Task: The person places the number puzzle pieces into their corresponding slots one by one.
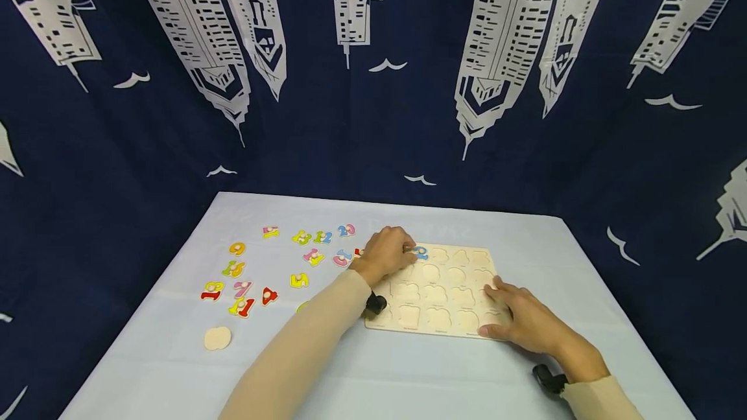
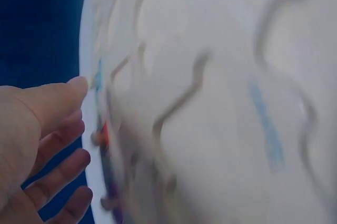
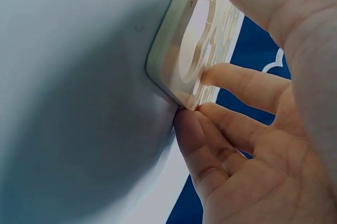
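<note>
A wooden number puzzle board (image 1: pixel 432 280) with several shallow recesses lies flat on the table. My left hand (image 1: pixel 385 251) reaches over its far left corner, thumb and forefinger pinching a blue number 2 piece (image 1: pixel 421 253) at the top row. In the left wrist view the thumb (image 2: pixel 58 97) meets a small knob on the blue piece (image 2: pixel 99 76), while the other fingers hang loosely apart. My right hand (image 1: pixel 528 319) holds the board's near right corner, thumb at the near edge and fingers along the right side. Up close, the fingertips (image 3: pixel 189 129) press against the board's edge (image 3: pixel 163 71).
Left of the board lie several colourful number pieces with knobs, among them a red 4 (image 1: pixel 269 296), a yellow 5 (image 1: pixel 299 280) and an orange 9 (image 1: pixel 237 249). A plain wooden piece (image 1: pixel 218 338) rests nearer the front left. Behind the white table (image 1: pixel 467 374) hangs a dark blue cloth (image 1: pixel 362 135).
</note>
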A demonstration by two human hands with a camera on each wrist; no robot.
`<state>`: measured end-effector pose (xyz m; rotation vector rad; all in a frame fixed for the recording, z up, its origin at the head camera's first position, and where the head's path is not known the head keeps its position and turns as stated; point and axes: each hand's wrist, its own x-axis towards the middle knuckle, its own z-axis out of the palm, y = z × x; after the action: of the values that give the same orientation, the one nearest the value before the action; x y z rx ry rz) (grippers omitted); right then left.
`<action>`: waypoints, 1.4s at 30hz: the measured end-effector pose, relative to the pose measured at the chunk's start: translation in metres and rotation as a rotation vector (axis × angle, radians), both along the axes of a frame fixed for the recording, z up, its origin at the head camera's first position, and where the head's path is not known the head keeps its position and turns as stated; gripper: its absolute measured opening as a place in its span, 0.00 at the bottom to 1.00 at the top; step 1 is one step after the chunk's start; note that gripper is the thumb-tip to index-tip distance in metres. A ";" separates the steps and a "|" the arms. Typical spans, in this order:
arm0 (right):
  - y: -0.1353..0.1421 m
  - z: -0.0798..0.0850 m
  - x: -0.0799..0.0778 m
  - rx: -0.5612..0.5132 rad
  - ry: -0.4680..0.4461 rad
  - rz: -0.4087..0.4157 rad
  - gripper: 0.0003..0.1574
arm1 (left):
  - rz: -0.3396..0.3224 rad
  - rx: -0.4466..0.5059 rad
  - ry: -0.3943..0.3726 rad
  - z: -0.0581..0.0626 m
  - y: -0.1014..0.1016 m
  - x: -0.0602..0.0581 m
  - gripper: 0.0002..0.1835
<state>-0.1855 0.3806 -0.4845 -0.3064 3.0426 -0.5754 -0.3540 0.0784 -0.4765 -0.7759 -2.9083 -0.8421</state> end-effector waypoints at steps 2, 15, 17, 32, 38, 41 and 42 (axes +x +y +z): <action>0.001 0.000 0.001 0.000 0.005 -0.003 0.64 | -0.028 0.018 0.008 0.005 -0.010 -0.001 0.14; 0.003 -0.001 0.000 -0.002 0.002 0.002 0.65 | -0.102 -0.002 0.055 0.017 -0.115 0.003 0.11; 0.004 -0.002 0.000 0.001 0.005 0.002 0.65 | -0.107 -0.011 0.053 0.016 -0.132 0.008 0.10; 0.004 -0.003 -0.003 -0.012 0.002 0.004 0.65 | -0.154 -0.066 0.038 -0.001 -0.206 0.060 0.08; 0.006 -0.002 -0.005 -0.013 0.004 0.000 0.65 | -0.134 -0.046 0.015 -0.011 -0.199 0.071 0.09; 0.006 -0.003 -0.004 -0.015 0.002 -0.001 0.65 | -0.130 -0.060 0.035 -0.017 -0.191 0.074 0.09; 0.006 -0.003 -0.004 -0.015 0.003 0.000 0.65 | -0.127 -0.069 0.046 -0.019 -0.189 0.074 0.09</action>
<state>-0.1895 0.3861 -0.4874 -0.3078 3.0422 -0.5979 -0.2798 -0.1107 -0.4952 -0.9811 -2.8864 -0.7254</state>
